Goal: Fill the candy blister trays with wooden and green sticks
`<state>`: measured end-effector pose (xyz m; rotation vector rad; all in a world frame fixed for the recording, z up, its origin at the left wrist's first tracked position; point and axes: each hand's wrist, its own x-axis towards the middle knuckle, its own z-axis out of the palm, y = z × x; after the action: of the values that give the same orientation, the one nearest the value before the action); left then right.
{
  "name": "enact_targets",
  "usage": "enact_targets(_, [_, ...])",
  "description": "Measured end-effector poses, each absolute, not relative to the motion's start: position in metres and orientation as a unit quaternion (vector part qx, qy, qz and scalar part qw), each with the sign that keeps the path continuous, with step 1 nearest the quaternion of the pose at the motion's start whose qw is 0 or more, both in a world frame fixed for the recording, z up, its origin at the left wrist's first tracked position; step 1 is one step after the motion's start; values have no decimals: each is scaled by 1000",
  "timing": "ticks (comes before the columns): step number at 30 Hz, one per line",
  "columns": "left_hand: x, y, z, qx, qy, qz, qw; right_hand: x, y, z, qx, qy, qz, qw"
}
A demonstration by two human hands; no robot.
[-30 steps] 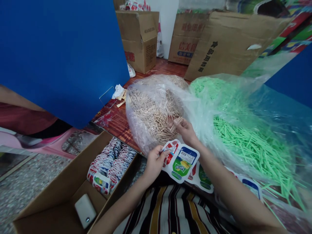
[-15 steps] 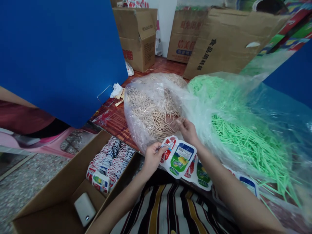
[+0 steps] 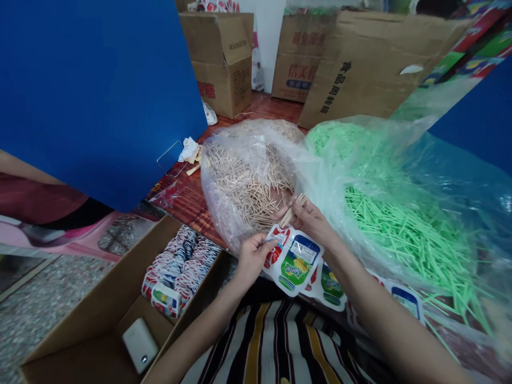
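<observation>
Dipping down, my right hand (image 3: 312, 217), closed on pale sticks (image 3: 288, 215), now has their ends right at the red packet (image 3: 276, 255) pinched in my left hand (image 3: 253, 258), pairing the 2.

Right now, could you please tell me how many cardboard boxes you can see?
4: the near box at lower left; at the back, the left box, middle box and right box; more may be hidden.

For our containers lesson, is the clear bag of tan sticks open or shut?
Open: near the right hand, sticks in the bag lie bare of plastic.
</observation>
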<state>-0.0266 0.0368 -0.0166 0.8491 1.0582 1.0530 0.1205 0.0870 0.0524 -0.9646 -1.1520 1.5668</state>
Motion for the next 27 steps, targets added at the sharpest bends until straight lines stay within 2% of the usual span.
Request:
enact_targets(7, [-25, 35, -11, 355, 456, 472, 666, 131, 86, 49, -367, -449, 697, 422])
enact_targets(14, [-27, 37, -13, 362, 455, 489, 650, 138, 83, 64, -346, -550, 684, 332])
enact_targets(18, [-28, 37, -9, 355, 444, 488, 663, 141, 78, 74, -337, -653, 610, 297])
enact_targets(23, [-25, 35, -5, 361, 423, 492, 669, 145, 64, 74, -353, -813, 419, 198])
enact_targets(27, [-24, 33, -4, 339, 411, 495, 686, 148, 50, 71, -393, -810, 349, 261])
